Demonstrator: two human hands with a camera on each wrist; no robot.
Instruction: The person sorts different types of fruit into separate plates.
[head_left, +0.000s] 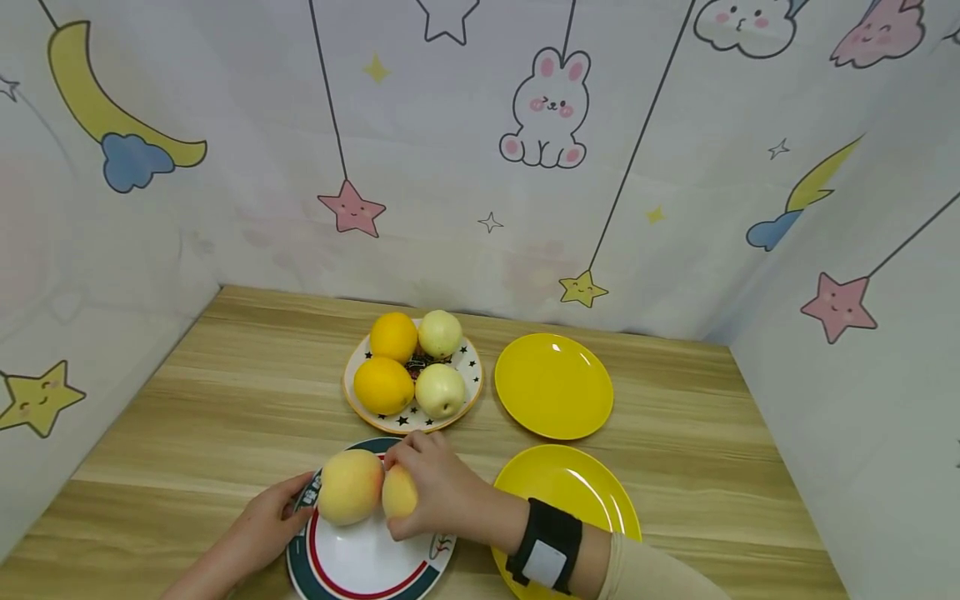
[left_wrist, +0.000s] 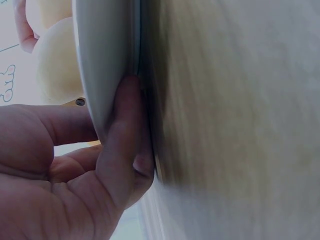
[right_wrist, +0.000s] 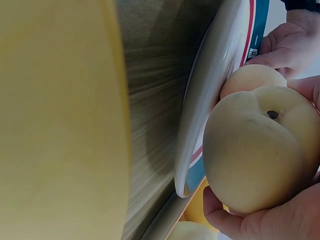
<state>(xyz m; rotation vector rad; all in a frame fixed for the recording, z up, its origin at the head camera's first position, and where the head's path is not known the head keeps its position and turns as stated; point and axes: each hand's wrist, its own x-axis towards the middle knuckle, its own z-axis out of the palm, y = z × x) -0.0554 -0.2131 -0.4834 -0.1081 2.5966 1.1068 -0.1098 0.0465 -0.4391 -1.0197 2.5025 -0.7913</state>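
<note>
Over a white plate with a dark green and red rim [head_left: 300,560], my right hand [head_left: 442,492] grips a peach [right_wrist: 255,150], thumb and fingers on opposite sides of it. Beside it on the same plate sits a second peach [head_left: 349,488], close to the held one. My left hand [head_left: 270,525] pinches the plate's left edge; in the left wrist view, fingers [left_wrist: 127,135] lie under the rim and the thumb is above. Whether the held peach touches the plate, I cannot tell.
Behind stands a star-patterned plate [head_left: 402,422] bearing two oranges [head_left: 384,386] and two pale green fruits [head_left: 440,391]. To the right are two yellow plates, one farther back [head_left: 555,387] and one nearer [head_left: 570,483], partly under my right forearm. A patterned curtain [head_left: 450,167] borders the wooden table.
</note>
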